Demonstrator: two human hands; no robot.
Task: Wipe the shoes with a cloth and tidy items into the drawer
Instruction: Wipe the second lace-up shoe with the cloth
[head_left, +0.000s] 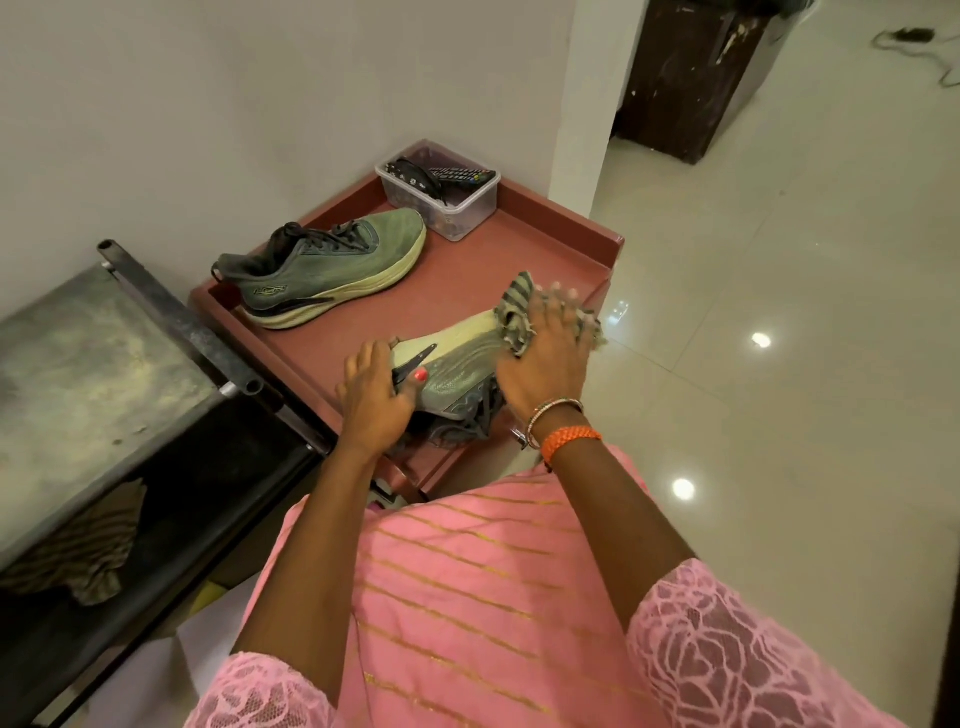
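A green sneaker (457, 364) lies on its side near the front of the reddish-brown cabinet top (452, 280), sole turned away from me. My left hand (374, 395) grips its heel end, thumb over the upper. My right hand (545, 353) presses a striped grey-green cloth (517, 317) onto the toe end, fingers spread over the cloth. The second green sneaker (322, 265) stands upright on its sole at the back left of the cabinet top.
A clear plastic box (457, 208) with remotes and small items sits at the cabinet's back corner by the wall. A dark metal-framed stand (93, 374) is at my left, another striped cloth (88, 556) below it. Glossy tiled floor (779, 364) spreads to the right.
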